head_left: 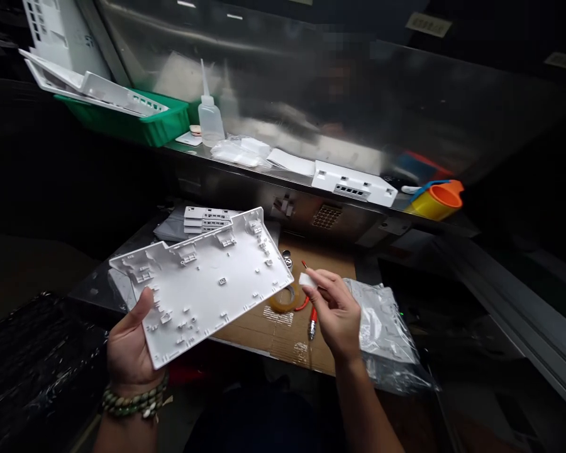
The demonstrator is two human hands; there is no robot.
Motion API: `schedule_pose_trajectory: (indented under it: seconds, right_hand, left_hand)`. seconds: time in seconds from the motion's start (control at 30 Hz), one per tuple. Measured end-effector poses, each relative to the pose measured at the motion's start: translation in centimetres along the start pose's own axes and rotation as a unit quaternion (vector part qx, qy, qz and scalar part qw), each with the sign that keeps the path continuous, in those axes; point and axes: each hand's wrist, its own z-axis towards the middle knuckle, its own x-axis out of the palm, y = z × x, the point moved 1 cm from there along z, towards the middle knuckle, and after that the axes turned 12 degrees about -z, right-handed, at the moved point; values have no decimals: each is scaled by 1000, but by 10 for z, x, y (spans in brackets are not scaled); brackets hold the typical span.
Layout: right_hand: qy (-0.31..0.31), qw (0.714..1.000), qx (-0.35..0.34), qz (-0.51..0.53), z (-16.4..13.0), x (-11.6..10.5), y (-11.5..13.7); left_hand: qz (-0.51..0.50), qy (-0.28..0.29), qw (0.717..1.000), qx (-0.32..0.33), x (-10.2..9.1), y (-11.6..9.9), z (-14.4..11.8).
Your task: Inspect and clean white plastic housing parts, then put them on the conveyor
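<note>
Two hands busy: your left hand (129, 352) has its grip on the shell (217, 286) near its lower left corner, thumb over the edge, ribbed inside facing you. Your right hand (334, 308) pinches a small white bit (306, 280) just past the shell's right edge, maybe a pad, too blurry to swear to. Below are tape (282, 308) and a red tool (313, 318) on cardboard (249, 327), with a bag (382, 324) off right.
</note>
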Motion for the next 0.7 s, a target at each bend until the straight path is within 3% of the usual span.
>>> schedule_pose_trajectory:
  seconds: [0.1,0.3,0.4,0.5,0.6,0.7]
  right_hand:
    - [13,998,-48,-41,0,8,6]
    - [8,994,-78,-77,-1,9,-2]
    - [18,992,-87,-95,5,6,-18]
    - [-22,994,-37,-97,18,3,-30]
    - [-62,997,-19,-36,33,7,-19]
    - [-65,996,-50,38,44,18,6]
  left_hand:
    - [-10,39,999,-22,-1,6,-2]
    - [-11,95,993,-65,-3,11,2]
    - [9,91,993,-70,-5,7,0]
    - [27,68,996,-54,-10,0,-7]
    - [36,25,999,-20,-22,-6,-17]
    - [43,14,998,-40,-36,-9,-24]
